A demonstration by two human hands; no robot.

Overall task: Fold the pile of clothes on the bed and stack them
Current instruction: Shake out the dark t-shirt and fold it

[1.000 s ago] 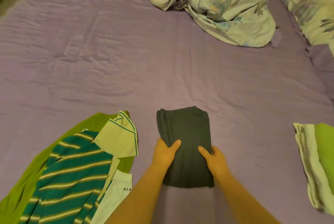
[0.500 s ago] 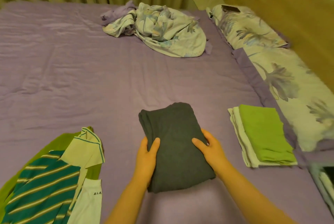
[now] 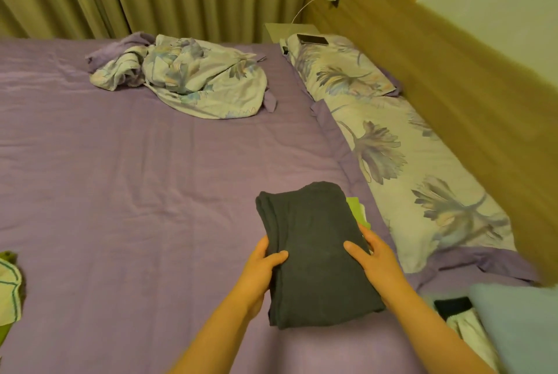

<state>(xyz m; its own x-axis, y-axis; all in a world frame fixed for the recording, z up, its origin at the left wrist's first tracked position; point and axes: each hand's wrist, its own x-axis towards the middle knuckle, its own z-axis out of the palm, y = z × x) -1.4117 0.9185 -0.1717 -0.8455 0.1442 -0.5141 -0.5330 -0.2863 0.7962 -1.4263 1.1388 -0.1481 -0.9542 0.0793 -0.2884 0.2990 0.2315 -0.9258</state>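
A folded dark grey garment (image 3: 311, 250) is held above the purple bed sheet (image 3: 136, 192). My left hand (image 3: 261, 268) grips its left edge, thumb on top. My right hand (image 3: 374, 262) grips its right edge the same way. Under the garment's far right corner a sliver of the folded green garment (image 3: 357, 212) of the stack shows; the rest of the stack is hidden. At the left edge lies a bit of the unfolded clothes pile (image 3: 9, 286), white with teal trim and green.
A crumpled floral cover (image 3: 187, 78) lies at the far side of the bed. Floral pillows (image 3: 401, 162) run along the wooden headboard (image 3: 453, 87) on the right, with a phone (image 3: 312, 39) on the far one. More fabric (image 3: 513, 328) sits at the lower right.
Both hands have lifted the folded grey garment and carried it right, over the green stack. The view has swung right, so the striped pile has slid almost out of sight.
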